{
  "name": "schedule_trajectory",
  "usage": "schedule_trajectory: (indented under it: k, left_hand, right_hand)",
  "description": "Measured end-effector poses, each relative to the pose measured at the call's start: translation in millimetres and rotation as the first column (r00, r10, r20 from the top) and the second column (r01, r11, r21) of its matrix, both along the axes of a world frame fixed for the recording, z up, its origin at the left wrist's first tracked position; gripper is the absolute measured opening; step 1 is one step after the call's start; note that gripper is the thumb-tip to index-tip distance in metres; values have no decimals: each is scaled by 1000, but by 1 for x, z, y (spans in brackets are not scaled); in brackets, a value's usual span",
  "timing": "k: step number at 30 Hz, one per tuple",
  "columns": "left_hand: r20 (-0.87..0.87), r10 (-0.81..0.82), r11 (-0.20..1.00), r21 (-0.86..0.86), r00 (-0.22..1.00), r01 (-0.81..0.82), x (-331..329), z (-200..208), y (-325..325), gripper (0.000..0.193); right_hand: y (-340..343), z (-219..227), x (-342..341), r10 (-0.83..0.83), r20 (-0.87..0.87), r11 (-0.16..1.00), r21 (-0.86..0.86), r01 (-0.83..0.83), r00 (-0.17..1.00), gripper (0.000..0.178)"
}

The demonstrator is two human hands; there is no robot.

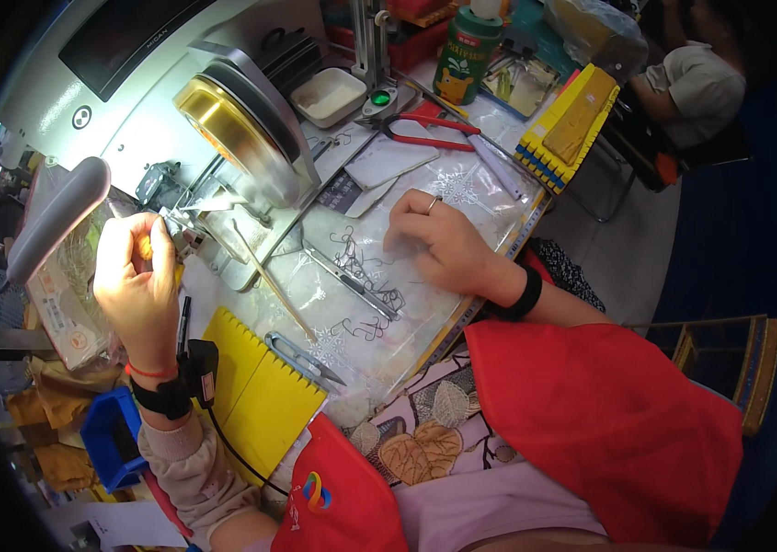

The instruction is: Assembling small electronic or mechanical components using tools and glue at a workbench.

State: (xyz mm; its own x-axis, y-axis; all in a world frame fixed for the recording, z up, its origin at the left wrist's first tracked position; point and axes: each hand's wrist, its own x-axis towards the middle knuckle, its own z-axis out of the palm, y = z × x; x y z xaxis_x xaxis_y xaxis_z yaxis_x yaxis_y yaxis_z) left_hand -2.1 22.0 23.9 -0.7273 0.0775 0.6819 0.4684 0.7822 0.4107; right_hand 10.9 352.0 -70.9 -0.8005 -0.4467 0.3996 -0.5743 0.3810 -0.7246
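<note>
My left hand (pixel 137 276) is raised beside the lit front of a white machine (pixel 48 120), thumb and forefinger pinched together. What they hold, if anything, is too small to make out. My right hand (pixel 444 247) rests over the plastic-covered worktop with its fingers curled in and their tips partly hidden. Left of it lies a loose heap of thin dark curved wire pieces (pixel 350 247). Metal tweezers (pixel 344 279) lie along this heap. A thin wooden stick (pixel 274 283) slants from the machine towards me. Thread snips (pixel 304 357) lie closer to my body.
A gold-rimmed wheel (pixel 223 115) stands on the machine, near a grey lamp arm (pixel 62 221). Red-handled pliers (pixel 430 131), a white tray (pixel 329 97) and a green canister (pixel 468 55) are further back. Notched yellow sheets (pixel 255 396) lie near left; a blue bin (pixel 113 437) sits beyond. Another person sits far right.
</note>
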Motion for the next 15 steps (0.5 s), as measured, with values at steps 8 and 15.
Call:
schedule_trajectory:
  k: [8,15]
  left_hand:
    - [15,-25,998,63,1000,24,2,-2,3,3]
    - [-17,44,996,-76,999,-45,6,4,2,7]
  right_hand:
    - [0,4,3,-40,68,999,16,39,997,24]
    - [-1,6,4,-34,111,999,-29,37,993,26]
